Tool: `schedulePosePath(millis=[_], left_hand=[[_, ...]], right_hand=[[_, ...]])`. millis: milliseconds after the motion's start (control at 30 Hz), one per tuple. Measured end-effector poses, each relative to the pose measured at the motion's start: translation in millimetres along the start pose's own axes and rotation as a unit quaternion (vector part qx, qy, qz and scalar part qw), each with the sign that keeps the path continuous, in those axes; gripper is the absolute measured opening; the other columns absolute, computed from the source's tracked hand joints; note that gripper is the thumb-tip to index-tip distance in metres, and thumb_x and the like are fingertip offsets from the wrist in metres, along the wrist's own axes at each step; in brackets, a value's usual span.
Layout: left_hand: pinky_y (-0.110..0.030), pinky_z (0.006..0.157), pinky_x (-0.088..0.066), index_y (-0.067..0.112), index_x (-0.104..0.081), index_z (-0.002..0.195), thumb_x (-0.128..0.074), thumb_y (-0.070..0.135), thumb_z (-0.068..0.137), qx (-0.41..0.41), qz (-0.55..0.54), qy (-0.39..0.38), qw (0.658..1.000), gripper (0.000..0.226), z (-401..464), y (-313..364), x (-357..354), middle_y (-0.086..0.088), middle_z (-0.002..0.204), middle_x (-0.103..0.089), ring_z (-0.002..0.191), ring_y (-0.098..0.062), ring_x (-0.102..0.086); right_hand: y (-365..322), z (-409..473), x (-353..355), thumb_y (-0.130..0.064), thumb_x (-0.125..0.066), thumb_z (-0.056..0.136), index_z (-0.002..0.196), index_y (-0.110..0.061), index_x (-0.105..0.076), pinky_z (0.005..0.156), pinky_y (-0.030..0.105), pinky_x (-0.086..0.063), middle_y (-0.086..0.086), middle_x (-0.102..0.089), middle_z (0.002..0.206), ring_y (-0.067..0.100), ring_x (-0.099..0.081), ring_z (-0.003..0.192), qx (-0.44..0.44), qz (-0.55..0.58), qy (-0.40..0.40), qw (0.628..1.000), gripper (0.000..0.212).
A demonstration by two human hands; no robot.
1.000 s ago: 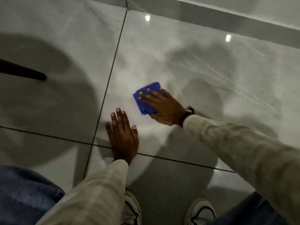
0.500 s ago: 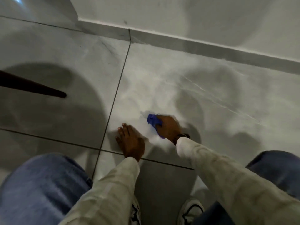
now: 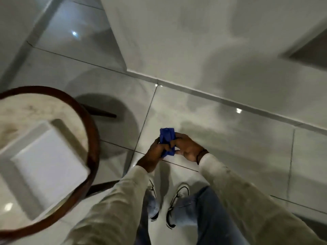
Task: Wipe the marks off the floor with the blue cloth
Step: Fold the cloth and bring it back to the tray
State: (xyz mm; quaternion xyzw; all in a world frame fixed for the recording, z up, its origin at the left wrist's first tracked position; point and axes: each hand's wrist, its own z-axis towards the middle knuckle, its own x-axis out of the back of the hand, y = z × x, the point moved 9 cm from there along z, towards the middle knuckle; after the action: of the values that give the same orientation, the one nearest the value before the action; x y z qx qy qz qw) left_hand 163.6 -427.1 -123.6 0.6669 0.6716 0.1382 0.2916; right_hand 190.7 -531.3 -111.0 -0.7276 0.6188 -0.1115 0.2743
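1. I've gone from crouching to standing: the floor (image 3: 203, 121) is far below now, and a round table (image 3: 92, 138) with a white tray (image 3: 47, 163) has come into view on my left, cut off at the edge.
2. Shoes (image 3: 177, 197) half hidden under jeans; marks too blurred to see.
3. Both hands off the tiles: left hand (image 3: 154, 154) and right hand (image 3: 187, 147) closed around the blue cloth (image 3: 167, 137), bunched between them in mid-air.
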Motion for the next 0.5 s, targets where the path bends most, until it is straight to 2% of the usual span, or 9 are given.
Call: schedulePosePath(millis=[100, 200, 267, 300, 333, 367, 433, 467, 500], left_hand=[[-0.043, 0.091, -0.051, 0.004, -0.06, 0.13, -0.065, 0.007, 0.065, -0.021, 0.032, 0.044, 0.998, 0.065, -95, 59, 15, -0.014, 0.11, -0.064, 0.101, -0.028, -0.059], [-0.043, 0.09, -0.054, 0.009, -0.067, 0.123, -0.061, 0.009, 0.065, -0.034, -0.016, 0.099, 0.994, 0.058, -173, 94, 41, -0.015, 0.108, -0.071, 0.102, -0.033, -0.063], [-0.046, 0.092, -0.059, 0.02, -0.067, 0.128, -0.057, 0.004, 0.073, -0.066, -0.092, 0.157, 0.981, 0.058, -216, 108, 73, -0.015, 0.109, -0.076, 0.099, -0.031, -0.068], [-0.044, 0.087, -0.06, 0.028, -0.067, 0.123, -0.051, 0.0, 0.076, -0.082, -0.131, 0.193, 0.969, 0.057, -235, 111, 95, -0.013, 0.106, -0.075, 0.096, -0.03, -0.068], [-0.043, 0.085, -0.059, 0.028, -0.068, 0.118, -0.047, -0.001, 0.077, -0.078, -0.17, 0.215, 0.958, 0.054, -251, 110, 112, -0.014, 0.107, -0.073, 0.096, -0.032, -0.067], [-0.044, 0.089, -0.058, 0.02, -0.069, 0.118, -0.046, 0.004, 0.074, -0.071, -0.206, 0.221, 0.951, 0.052, -266, 108, 128, -0.017, 0.113, -0.071, 0.101, -0.035, -0.067], [-0.052, 0.106, -0.053, 0.005, -0.067, 0.129, -0.052, 0.016, 0.069, -0.064, -0.242, 0.234, 0.939, 0.062, -287, 99, 162, -0.022, 0.129, -0.071, 0.115, -0.041, -0.067], [-0.053, 0.106, -0.053, 0.003, -0.066, 0.132, -0.057, 0.02, 0.073, -0.069, -0.241, 0.251, 0.935, 0.061, -295, 94, 181, -0.023, 0.131, -0.071, 0.117, -0.041, -0.067], [-0.049, 0.095, -0.059, 0.002, -0.068, 0.13, -0.064, 0.021, 0.08, -0.072, -0.221, 0.281, 0.931, 0.053, -301, 88, 200, -0.023, 0.127, -0.073, 0.109, -0.039, -0.07]], right_hand=[[-64, -80, -43, 0.017, -0.043, 0.087, 0.133, 0.002, -0.06, 0.091, 0.044, -0.057, 0.013, -0.064, 0.115, 0.031, -0.061, 0.107, 0.011, -0.065, -0.036, 0.997, 0.051], [-110, -126, -81, 0.015, -0.041, 0.086, 0.124, 0.003, -0.063, 0.099, 0.048, -0.054, 0.014, -0.063, 0.107, 0.03, -0.059, 0.099, 0.01, -0.123, -0.045, 0.991, 0.046], [-133, -143, -109, 0.009, -0.04, 0.085, 0.105, -0.005, -0.064, 0.085, 0.04, -0.053, 0.012, -0.058, 0.098, 0.028, -0.055, 0.09, 0.0, -0.13, -0.044, 0.991, 0.034], [-142, -148, -125, 0.005, -0.041, 0.086, 0.1, -0.01, -0.062, 0.079, 0.035, -0.051, 0.01, -0.056, 0.096, 0.026, -0.054, 0.087, -0.006, -0.123, -0.044, 0.991, 0.029], [-148, -149, -137, 0.0, -0.042, 0.087, 0.101, -0.013, -0.061, 0.077, 0.034, -0.05, 0.009, -0.058, 0.097, 0.026, -0.055, 0.088, -0.011, -0.113, -0.042, 0.993, 0.027], [-153, -148, -154, -0.006, -0.045, 0.088, 0.106, -0.014, -0.063, 0.078, 0.034, -0.049, 0.008, -0.061, 0.102, 0.026, -0.057, 0.092, -0.013, -0.116, -0.043, 0.992, 0.027], [-160, -145, -192, -0.014, -0.055, 0.091, 0.124, -0.011, -0.066, 0.082, 0.034, -0.049, 0.011, -0.069, 0.116, 0.026, -0.061, 0.101, -0.005, -0.148, -0.05, 0.988, 0.035], [-162, -140, -213, -0.015, -0.061, 0.092, 0.129, -0.009, -0.065, 0.082, 0.033, -0.051, 0.014, -0.071, 0.122, 0.027, -0.063, 0.103, 0.012, -0.172, -0.054, 0.983, 0.038], [-164, -137, -231, -0.012, -0.065, 0.092, 0.131, -0.008, -0.063, 0.082, 0.033, -0.054, 0.017, -0.07, 0.127, 0.029, -0.065, 0.105, 0.036, -0.195, -0.056, 0.979, 0.04]])
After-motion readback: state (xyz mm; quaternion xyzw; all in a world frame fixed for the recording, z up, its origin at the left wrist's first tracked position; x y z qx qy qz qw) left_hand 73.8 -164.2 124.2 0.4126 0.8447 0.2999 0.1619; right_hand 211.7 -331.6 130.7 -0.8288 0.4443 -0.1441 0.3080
